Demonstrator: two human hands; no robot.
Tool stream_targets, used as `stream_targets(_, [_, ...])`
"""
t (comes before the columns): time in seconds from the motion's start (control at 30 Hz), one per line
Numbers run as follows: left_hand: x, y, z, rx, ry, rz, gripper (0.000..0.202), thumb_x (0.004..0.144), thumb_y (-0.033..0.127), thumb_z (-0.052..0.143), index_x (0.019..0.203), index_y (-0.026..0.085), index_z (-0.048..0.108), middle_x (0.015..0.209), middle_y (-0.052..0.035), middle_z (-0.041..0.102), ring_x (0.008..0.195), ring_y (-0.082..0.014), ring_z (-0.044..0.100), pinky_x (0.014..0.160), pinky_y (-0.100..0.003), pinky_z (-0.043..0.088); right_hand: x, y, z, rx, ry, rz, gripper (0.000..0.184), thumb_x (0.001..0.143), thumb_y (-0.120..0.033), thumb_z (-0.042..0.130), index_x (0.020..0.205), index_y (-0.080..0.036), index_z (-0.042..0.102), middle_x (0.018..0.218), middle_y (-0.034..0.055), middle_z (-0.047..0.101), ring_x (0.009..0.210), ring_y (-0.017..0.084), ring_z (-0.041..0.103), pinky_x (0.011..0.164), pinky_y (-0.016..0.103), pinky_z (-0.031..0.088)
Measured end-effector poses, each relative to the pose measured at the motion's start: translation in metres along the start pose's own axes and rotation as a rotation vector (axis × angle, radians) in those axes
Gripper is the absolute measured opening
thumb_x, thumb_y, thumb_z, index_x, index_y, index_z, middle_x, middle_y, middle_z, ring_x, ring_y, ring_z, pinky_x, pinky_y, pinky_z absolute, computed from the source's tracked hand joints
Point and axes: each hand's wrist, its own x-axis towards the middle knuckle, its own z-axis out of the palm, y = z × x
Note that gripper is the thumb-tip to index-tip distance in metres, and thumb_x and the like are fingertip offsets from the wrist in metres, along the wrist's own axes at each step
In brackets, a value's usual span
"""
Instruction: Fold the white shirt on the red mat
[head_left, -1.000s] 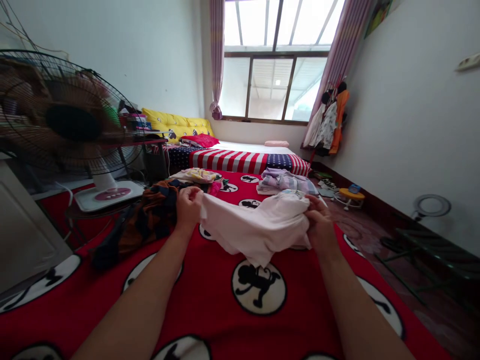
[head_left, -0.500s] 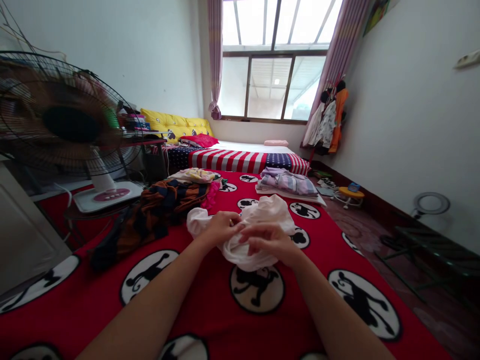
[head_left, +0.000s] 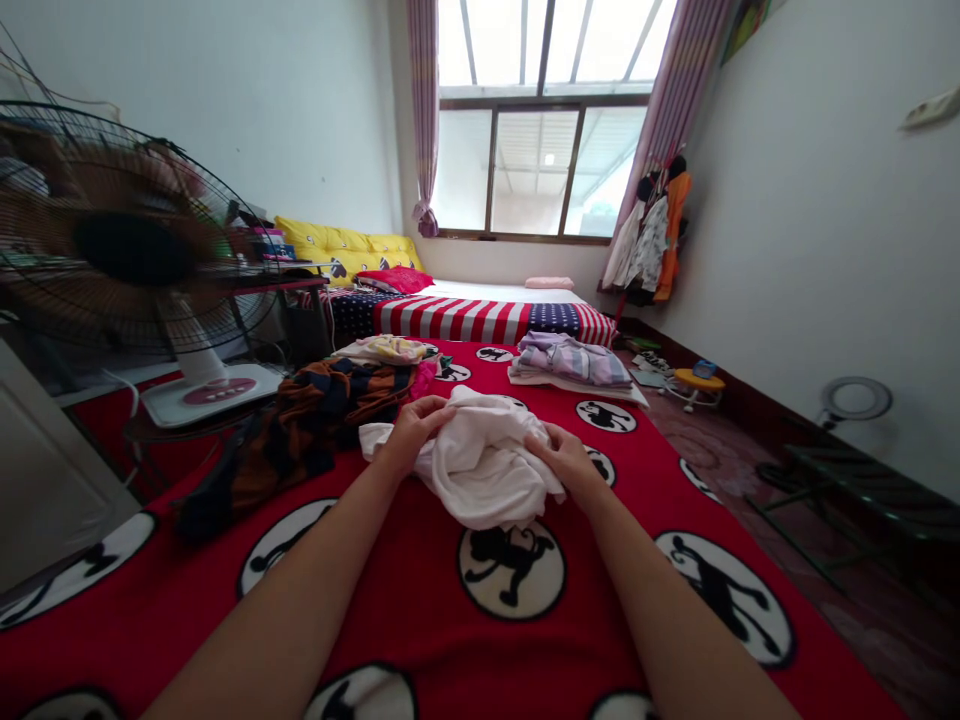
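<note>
A crumpled white garment (head_left: 480, 460) lies bunched on the red cartoon-print blanket (head_left: 420, 620) in front of me. My left hand (head_left: 411, 432) grips its left side with curled fingers. My right hand (head_left: 564, 458) pinches its right edge, fingers closed on the cloth. Both forearms reach in from the bottom of the view.
A heap of brown, navy and pink clothes (head_left: 315, 415) lies to the left. A folded stack of pale clothes (head_left: 571, 362) sits farther back on the right. A running fan (head_left: 127, 250) stands at the left. Behind are a striped bed (head_left: 480, 318), hanging clothes (head_left: 656, 235) and a ring light (head_left: 855, 400).
A second ago I held the white garment spread wide between both hands. My hands then came together, and the cloth is now bunched low on the blanket between them.
</note>
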Motion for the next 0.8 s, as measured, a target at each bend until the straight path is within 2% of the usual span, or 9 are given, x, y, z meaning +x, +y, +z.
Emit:
stream_targets(0.03, [-0.001,0.002,0.002,-0.001,-0.022,0.006,0.041,0.052,0.043,0.083,0.076,0.013,0.068,0.065,0.001,0.062,0.056,-0.0106,0.054,0.053,-0.021,0.043,-0.002,-0.002,-0.001,-0.036,-0.023,-0.017,0.043,0.072,-0.052,0.066,0.099,-0.018,0.07,0.091,0.0053,0.072,0.082,0.022,0.065,0.067,0.029,0.05])
stream_targets(0.1, [-0.002,0.004,0.004,-0.006,-0.009,0.048,0.04,0.053,0.043,0.084,0.075,0.013,0.069,0.067,-0.0001,0.065,0.059,-0.0117,0.058,0.058,-0.022,0.047,-0.002,-0.005,-0.01,-0.151,0.054,-0.045,0.037,0.072,-0.051,0.065,0.085,-0.017,0.072,0.074,0.0021,0.069,0.07,0.02,0.062,0.06,0.027,0.046])
stream_targets(0.2, [0.0,0.003,0.002,-0.011,0.073,0.118,0.04,0.057,0.047,0.082,0.074,0.013,0.067,0.067,-0.0009,0.066,0.061,-0.0129,0.06,0.063,-0.025,0.051,0.001,-0.01,-0.028,-0.317,0.37,-0.144,0.036,0.072,-0.05,0.065,0.083,-0.017,0.073,0.066,0.0009,0.065,0.064,0.018,0.057,0.059,0.026,0.042])
stream_targets(0.33, [0.003,-0.002,0.001,0.044,0.083,0.168,0.038,0.06,0.045,0.081,0.073,0.013,0.066,0.066,-0.0016,0.066,0.06,-0.0128,0.06,0.061,-0.024,0.05,0.005,-0.02,-0.039,-0.108,0.757,-0.391,0.033,0.072,-0.039,0.067,0.094,-0.015,0.073,0.083,0.0055,0.069,0.077,0.019,0.061,0.069,0.029,0.047])
stream_targets(0.47, [0.005,-0.004,0.005,0.191,0.088,0.336,0.034,0.066,0.04,0.077,0.086,0.015,0.066,0.08,-0.0038,0.068,0.07,-0.0152,0.063,0.063,-0.024,0.052,0.006,-0.028,-0.032,0.095,0.873,-0.466,0.03,0.068,-0.031,0.071,0.094,-0.016,0.07,0.089,0.0049,0.068,0.083,0.019,0.061,0.075,0.031,0.049])
stream_targets(0.53, [0.003,-0.001,0.007,0.268,0.129,0.417,0.038,0.067,0.036,0.077,0.096,0.016,0.064,0.093,-0.0052,0.068,0.075,-0.0153,0.063,0.062,-0.023,0.051,0.005,-0.03,-0.024,0.252,0.81,-0.397,0.032,0.066,-0.033,0.072,0.094,-0.017,0.068,0.085,0.0023,0.066,0.077,0.016,0.06,0.071,0.031,0.051])
stream_targets(0.6, [-0.003,0.005,0.011,0.343,0.116,0.441,0.031,0.07,0.037,0.074,0.092,0.016,0.066,0.089,-0.0047,0.068,0.07,-0.0141,0.062,0.059,-0.022,0.049,0.001,-0.034,-0.014,0.445,0.622,-0.289,0.034,0.065,-0.034,0.074,0.093,-0.018,0.066,0.083,0.0007,0.065,0.074,0.015,0.06,0.068,0.03,0.052])
stream_targets(0.7, [-0.015,0.017,0.018,0.388,-0.13,0.351,0.031,0.08,0.044,0.064,0.081,0.014,0.07,0.071,-0.0036,0.067,0.062,-0.0142,0.06,0.056,-0.023,0.047,-0.013,-0.048,0.006,0.625,0.161,-0.206,0.038,0.068,-0.034,0.074,0.103,-0.023,0.066,0.1,0.0024,0.068,0.088,0.018,0.063,0.077,0.033,0.054])
stream_targets(0.8, [-0.022,0.02,0.024,0.442,-0.348,0.336,0.036,0.072,0.043,0.072,0.095,0.015,0.071,0.085,-0.0052,0.069,0.075,-0.019,0.064,0.064,-0.026,0.051,-0.03,-0.063,0.022,0.512,-0.277,-0.184,0.041,0.076,-0.037,0.071,0.115,-0.027,0.065,0.123,0.0036,0.063,0.113,0.023,0.058,0.094,0.037,0.048])
